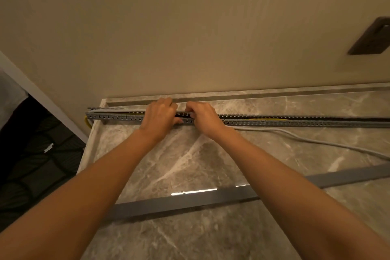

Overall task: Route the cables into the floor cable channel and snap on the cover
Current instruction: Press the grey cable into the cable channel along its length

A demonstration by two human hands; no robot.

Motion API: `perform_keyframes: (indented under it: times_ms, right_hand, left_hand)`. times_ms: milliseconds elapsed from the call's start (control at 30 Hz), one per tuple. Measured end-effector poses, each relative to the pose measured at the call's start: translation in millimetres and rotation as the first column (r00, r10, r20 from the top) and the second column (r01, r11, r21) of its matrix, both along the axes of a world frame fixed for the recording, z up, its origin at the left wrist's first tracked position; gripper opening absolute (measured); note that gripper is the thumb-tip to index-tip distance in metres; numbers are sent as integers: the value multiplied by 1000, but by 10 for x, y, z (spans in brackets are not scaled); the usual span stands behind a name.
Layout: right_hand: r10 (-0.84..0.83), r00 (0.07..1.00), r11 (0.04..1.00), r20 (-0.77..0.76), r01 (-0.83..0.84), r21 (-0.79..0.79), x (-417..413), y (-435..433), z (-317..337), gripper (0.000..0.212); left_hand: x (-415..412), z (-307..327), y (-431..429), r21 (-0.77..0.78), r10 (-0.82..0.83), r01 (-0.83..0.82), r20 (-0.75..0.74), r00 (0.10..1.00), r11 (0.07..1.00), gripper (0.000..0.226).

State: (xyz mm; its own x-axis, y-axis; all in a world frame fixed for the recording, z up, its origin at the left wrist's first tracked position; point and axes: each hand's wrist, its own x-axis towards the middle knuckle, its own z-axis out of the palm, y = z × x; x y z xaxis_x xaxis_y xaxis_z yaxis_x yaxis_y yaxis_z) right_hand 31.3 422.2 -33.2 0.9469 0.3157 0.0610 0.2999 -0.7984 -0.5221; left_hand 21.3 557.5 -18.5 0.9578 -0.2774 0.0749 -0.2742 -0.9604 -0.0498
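Observation:
A long grey slotted cable channel (295, 120) lies on the marble floor along the wall. A yellow cable (266, 120) runs inside it and loops out at its left end. A grey cable (316, 142) trails off the channel across the floor to the right. My left hand (159, 118) and my right hand (203, 117) rest side by side on the channel left of its middle, fingers curled over its walls and into the slot. What the fingertips pinch is hidden. The flat grey cover (190, 201) lies loose on the floor nearer to me, under my forearms.
A beige wall (190, 27) rises right behind the channel, with a dark wall plate (371, 37) at the right. The marble floor (190, 154) ends at a raised edge on the left, beside a dark drop with black padding (31, 154).

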Motion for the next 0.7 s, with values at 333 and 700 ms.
perform_keyframes:
  times_ms: [333, 700]
  right_hand:
    - [-18, 1000, 1000, -16, 17, -23, -29, -57, -104, 20]
    - [-42, 990, 941, 136, 85, -326, -232, -611, -68, 45]
  left_hand:
    - [-70, -66, -49, 40, 21, -18, -64, 998, 999, 25]
    - [-36, 88, -338, 192, -1, 9, -41, 999, 981, 25]
